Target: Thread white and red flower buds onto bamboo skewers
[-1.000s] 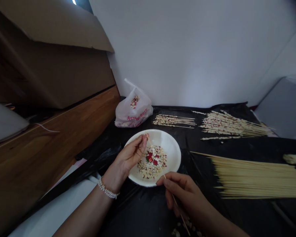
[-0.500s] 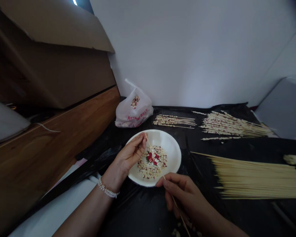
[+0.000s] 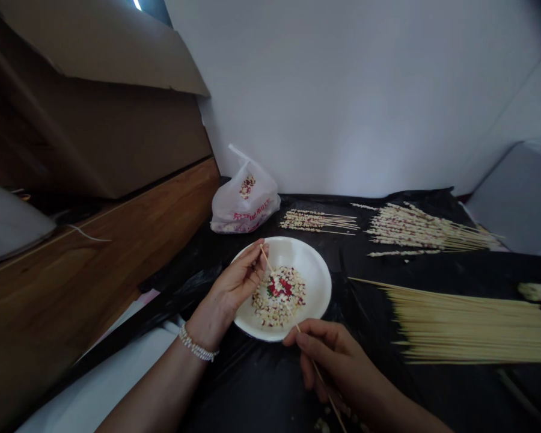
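Observation:
A white plate (image 3: 313,263) with several small pale and reddish kernels (image 3: 277,297) sits on a black plastic sheet (image 3: 433,385). My right hand (image 3: 331,361) pinches a thin bamboo skewer (image 3: 282,290) that slants up over the plate. My left hand (image 3: 238,282), wearing a beaded bracelet, has its fingertips pinched together at the skewer's tip above the plate's left rim. What the fingertips hold is too small to make out.
A white plastic bag (image 3: 244,204) of kernels lies behind the plate. Two heaps of filled skewers (image 3: 320,221) (image 3: 421,231) lie at the back. A bundle of bare skewers (image 3: 469,325) lies to the right. A wooden board (image 3: 94,264) and cardboard box (image 3: 99,102) stand left.
The skewer's tip and my left fingertips have shifted slightly left over the plate; my right hand has moved a little left and down.

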Demonstrator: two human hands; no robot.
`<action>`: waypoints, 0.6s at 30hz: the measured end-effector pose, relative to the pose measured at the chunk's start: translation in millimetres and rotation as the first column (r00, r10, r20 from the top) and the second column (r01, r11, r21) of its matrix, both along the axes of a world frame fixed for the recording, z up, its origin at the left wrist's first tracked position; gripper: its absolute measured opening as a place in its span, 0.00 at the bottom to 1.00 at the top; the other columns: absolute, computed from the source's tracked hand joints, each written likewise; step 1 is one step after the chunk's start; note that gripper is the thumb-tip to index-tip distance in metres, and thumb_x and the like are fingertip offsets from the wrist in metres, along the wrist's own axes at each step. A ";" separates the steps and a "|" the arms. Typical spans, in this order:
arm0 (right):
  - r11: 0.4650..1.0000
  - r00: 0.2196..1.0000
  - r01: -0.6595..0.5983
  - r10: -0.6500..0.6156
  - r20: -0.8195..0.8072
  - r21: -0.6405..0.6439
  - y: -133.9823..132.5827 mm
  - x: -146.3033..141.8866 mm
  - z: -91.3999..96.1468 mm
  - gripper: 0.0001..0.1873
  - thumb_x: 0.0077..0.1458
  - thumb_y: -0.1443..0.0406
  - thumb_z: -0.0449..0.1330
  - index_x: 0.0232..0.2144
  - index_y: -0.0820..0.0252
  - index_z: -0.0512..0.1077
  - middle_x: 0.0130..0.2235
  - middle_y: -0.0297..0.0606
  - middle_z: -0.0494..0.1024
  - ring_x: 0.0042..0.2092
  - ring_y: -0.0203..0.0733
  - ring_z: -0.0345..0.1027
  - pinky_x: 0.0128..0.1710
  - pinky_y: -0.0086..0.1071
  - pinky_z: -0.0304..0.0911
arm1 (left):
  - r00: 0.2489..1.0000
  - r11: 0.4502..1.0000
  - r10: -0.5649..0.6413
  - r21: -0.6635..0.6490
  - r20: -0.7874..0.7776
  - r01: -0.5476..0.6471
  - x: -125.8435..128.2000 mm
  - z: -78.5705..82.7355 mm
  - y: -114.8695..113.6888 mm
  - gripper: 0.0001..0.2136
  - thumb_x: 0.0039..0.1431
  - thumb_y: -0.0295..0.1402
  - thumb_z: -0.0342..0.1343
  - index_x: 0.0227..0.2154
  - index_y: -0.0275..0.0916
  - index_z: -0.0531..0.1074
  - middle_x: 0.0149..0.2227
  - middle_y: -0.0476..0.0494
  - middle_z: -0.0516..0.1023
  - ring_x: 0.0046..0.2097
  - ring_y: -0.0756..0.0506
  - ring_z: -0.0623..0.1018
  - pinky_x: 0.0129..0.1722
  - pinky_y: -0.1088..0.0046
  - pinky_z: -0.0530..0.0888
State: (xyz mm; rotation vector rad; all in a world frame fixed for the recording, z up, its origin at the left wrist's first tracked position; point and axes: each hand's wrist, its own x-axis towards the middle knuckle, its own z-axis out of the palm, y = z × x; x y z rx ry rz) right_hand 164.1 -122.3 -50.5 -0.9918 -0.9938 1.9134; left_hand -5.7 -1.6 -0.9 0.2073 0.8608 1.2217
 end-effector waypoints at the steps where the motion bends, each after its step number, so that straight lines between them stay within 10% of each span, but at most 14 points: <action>1: 1.000 1.000 0.000 0.000 0.000 -0.004 -0.1 0.0 -0.1 0.21 0.55 0.48 0.66 0.35 0.61 0.77 0.16 0.27 0.72 0.13 0.26 0.54 0.12 0.20 0.41 | 1.000 1.000 -0.006 -0.001 -0.009 0.006 0.4 0.8 -0.6 0.12 0.65 0.17 0.50 0.45 0.31 0.75 0.36 0.41 0.80 0.32 0.52 0.80 0.29 0.84 0.78; 18: 1.000 1.000 0.012 -0.013 -0.028 -0.023 -1.3 0.0 -3.7 0.18 0.57 0.51 0.65 0.36 0.61 0.77 0.17 0.27 0.72 0.13 0.25 0.54 0.12 0.19 0.41 | 0.996 0.999 -0.012 -0.030 0.085 0.014 -0.5 -2.4 0.2 0.11 0.66 0.20 0.51 0.47 0.29 0.74 0.35 0.41 0.80 0.33 0.51 0.81 0.31 0.82 0.78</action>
